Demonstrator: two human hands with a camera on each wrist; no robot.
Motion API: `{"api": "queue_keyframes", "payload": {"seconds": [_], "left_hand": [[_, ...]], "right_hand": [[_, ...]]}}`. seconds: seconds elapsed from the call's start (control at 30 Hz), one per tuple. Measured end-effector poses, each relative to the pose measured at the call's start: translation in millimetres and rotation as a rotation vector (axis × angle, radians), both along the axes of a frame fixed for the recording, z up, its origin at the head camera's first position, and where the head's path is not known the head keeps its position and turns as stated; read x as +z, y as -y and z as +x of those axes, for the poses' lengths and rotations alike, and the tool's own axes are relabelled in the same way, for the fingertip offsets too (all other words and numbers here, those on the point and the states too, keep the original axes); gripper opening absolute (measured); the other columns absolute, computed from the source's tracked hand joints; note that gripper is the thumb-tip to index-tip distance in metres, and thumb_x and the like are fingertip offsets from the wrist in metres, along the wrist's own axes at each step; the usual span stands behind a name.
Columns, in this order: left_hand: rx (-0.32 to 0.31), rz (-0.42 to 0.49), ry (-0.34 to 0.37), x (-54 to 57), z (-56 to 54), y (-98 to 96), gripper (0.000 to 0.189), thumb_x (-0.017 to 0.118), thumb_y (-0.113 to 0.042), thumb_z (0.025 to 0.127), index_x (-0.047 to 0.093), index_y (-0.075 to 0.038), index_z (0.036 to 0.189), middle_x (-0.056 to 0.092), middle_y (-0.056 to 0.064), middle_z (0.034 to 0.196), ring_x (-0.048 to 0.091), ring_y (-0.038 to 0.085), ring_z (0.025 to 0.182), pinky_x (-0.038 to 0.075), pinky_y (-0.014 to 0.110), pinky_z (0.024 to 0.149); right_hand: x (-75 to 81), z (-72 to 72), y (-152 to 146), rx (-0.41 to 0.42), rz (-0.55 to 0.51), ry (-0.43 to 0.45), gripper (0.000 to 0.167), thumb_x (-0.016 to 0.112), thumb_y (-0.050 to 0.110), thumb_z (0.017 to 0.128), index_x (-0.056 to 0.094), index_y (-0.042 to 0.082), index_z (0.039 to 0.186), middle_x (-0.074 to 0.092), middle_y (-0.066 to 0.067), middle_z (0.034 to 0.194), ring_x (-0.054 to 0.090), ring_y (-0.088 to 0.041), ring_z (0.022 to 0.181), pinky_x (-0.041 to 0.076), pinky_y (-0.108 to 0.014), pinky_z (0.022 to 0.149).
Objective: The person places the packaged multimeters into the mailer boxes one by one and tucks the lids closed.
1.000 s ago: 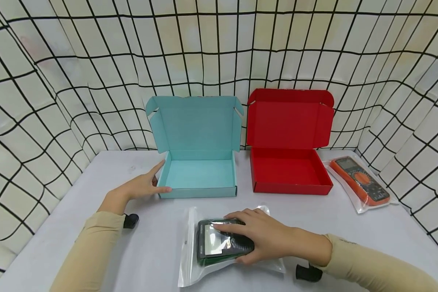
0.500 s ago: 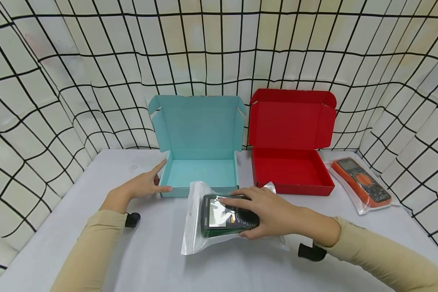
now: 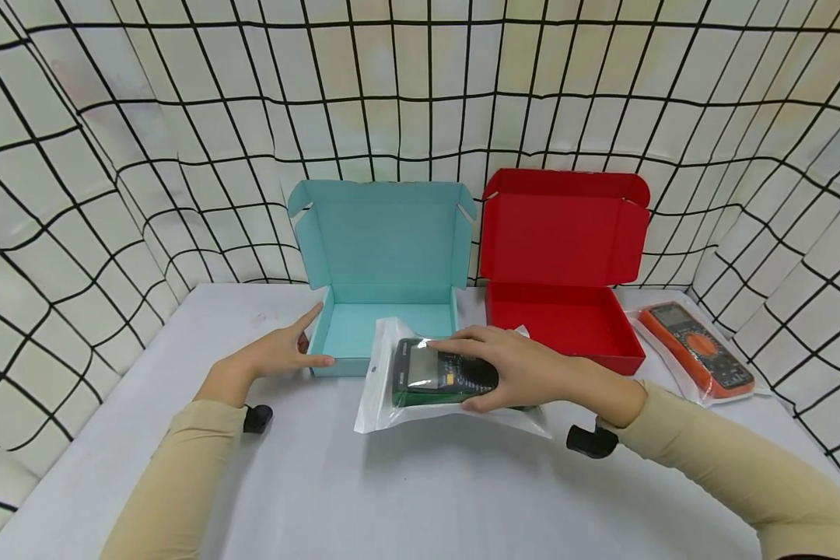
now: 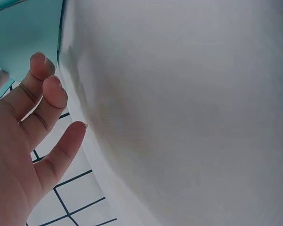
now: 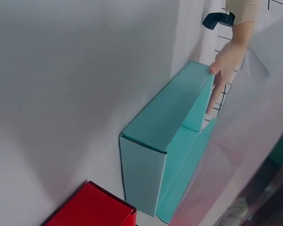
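My right hand (image 3: 518, 362) grips a dark multimeter (image 3: 420, 369) with a green underside, sealed in a clear zip bag (image 3: 376, 400), and holds it above the table. The bag overlaps the front right of an open teal box (image 3: 339, 367) in the head view. Part of the multimeter is hidden under the fingers. In the right wrist view, the bag (image 5: 245, 117) fills the right side, blurred. My left hand (image 3: 273, 354) touches the teal box's left side, thumb at the front corner. Its fingers are loosely extended in the left wrist view.
An open red box (image 3: 619, 363) with its lid raised stands to the right of the teal one. Farther right lies an orange multimeter (image 3: 700, 346) in a clear bag. Black-grid netting (image 3: 430, 97) hangs behind and beside the white table (image 3: 308, 474).
My right hand has lifted the bagged multimeter off the table and carried it forward to the teal box's front edge. The left hand has stayed at the box's side.
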State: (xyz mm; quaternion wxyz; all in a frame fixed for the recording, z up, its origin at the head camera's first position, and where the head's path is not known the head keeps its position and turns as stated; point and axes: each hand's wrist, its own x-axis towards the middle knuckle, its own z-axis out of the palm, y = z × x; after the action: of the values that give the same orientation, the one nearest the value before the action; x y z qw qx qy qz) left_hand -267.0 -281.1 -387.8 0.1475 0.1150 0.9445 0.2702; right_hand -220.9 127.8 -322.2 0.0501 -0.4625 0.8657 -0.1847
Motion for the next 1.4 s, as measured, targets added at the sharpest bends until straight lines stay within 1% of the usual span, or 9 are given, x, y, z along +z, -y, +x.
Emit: {"api": "queue_keyframes", "payload": {"seconds": [0.13, 0.27, 0.6, 0.77, 0.9, 1.0, 1.2, 1.4], "left_hand": [[0.002, -0.006, 0.000, 3.2, 1.0, -0.9, 0.122, 0.077, -0.059, 0.086, -0.003, -0.011, 0.165, 0.053, 0.009, 0.092, 0.051, 0.022, 0.083, 0.041, 0.036, 0.073], [0.001, -0.004, -0.003, 5.4, 2.0, -1.9, 0.122, 0.077, -0.058, 0.086, -0.002, -0.010, 0.165, 0.053, 0.010, 0.092, 0.050, 0.023, 0.083, 0.041, 0.036, 0.073], [0.012, -0.004, -0.004, 2.2, 0.2, -3.0, 0.121, 0.078, -0.057, 0.086, 0.000, -0.010, 0.165, 0.054, 0.010, 0.093, 0.051, 0.023, 0.083, 0.041, 0.036, 0.072], [0.003, 0.008, 0.000, 1.6, 0.1, -3.6, 0.123, 0.078, -0.058, 0.085, -0.001, -0.009, 0.165, 0.055, 0.010, 0.093, 0.051, 0.023, 0.083, 0.040, 0.035, 0.072], [-0.002, 0.007, -0.014, 1.9, 1.1, -2.8, 0.123, 0.078, -0.059, 0.084, 0.001, -0.007, 0.165, 0.056, 0.010, 0.094, 0.051, 0.023, 0.083, 0.041, 0.036, 0.073], [-0.008, 0.009, -0.029, 1.3, 2.3, -1.0, 0.121, 0.079, -0.055, 0.086, 0.002, -0.005, 0.164, 0.056, 0.011, 0.095, 0.051, 0.024, 0.083, 0.042, 0.037, 0.073], [-0.014, 0.032, -0.042, 0.1, 0.8, -0.3, 0.114, 0.078, -0.043, 0.088, 0.003, -0.004, 0.164, 0.056, 0.011, 0.095, 0.051, 0.023, 0.083, 0.043, 0.036, 0.073], [-0.004, 0.058, -0.036, 2.2, 1.8, -0.3, 0.112, 0.077, -0.041, 0.088, 0.004, -0.004, 0.164, 0.056, 0.010, 0.093, 0.051, 0.023, 0.082, 0.042, 0.035, 0.071]], "right_hand": [[2.4, -10.4, 5.3, -0.015, -0.011, 0.028, 0.084, 0.084, 0.034, 0.083, 0.045, 0.027, 0.157, 0.053, -0.005, 0.144, 0.052, -0.019, 0.120, 0.056, -0.035, 0.088], [3.2, -19.8, 10.9, -0.025, -0.020, 0.014, 0.085, 0.084, 0.034, 0.083, 0.045, 0.028, 0.157, 0.053, -0.005, 0.145, 0.051, -0.019, 0.122, 0.056, -0.037, 0.089], [-2.5, -37.7, 22.4, -0.037, -0.039, -0.017, 0.084, 0.083, 0.034, 0.085, 0.042, 0.027, 0.158, 0.053, -0.007, 0.145, 0.052, -0.022, 0.121, 0.056, -0.040, 0.090], [-5.5, -47.9, 30.6, -0.033, -0.021, -0.057, 0.084, 0.082, 0.035, 0.086, 0.042, 0.026, 0.159, 0.055, -0.007, 0.144, 0.053, -0.022, 0.123, 0.055, -0.039, 0.091], [-5.1, -57.9, 41.5, -0.024, 0.002, -0.081, 0.083, 0.081, 0.037, 0.087, 0.041, 0.027, 0.159, 0.054, -0.008, 0.145, 0.053, -0.023, 0.123, 0.054, -0.040, 0.094], [-3.9, -62.7, 51.3, -0.013, 0.011, -0.076, 0.083, 0.080, 0.037, 0.087, 0.040, 0.027, 0.160, 0.053, -0.008, 0.146, 0.052, -0.023, 0.124, 0.053, -0.041, 0.096], [-4.1, -69.0, 65.9, 0.000, 0.063, -0.072, 0.083, 0.079, 0.040, 0.088, 0.040, 0.027, 0.160, 0.053, -0.007, 0.146, 0.052, -0.022, 0.125, 0.052, -0.041, 0.098], [-5.0, -75.3, 76.1, -0.015, 0.067, -0.037, 0.082, 0.078, 0.040, 0.089, 0.038, 0.027, 0.160, 0.051, -0.008, 0.148, 0.051, -0.022, 0.127, 0.052, -0.042, 0.099]]}}
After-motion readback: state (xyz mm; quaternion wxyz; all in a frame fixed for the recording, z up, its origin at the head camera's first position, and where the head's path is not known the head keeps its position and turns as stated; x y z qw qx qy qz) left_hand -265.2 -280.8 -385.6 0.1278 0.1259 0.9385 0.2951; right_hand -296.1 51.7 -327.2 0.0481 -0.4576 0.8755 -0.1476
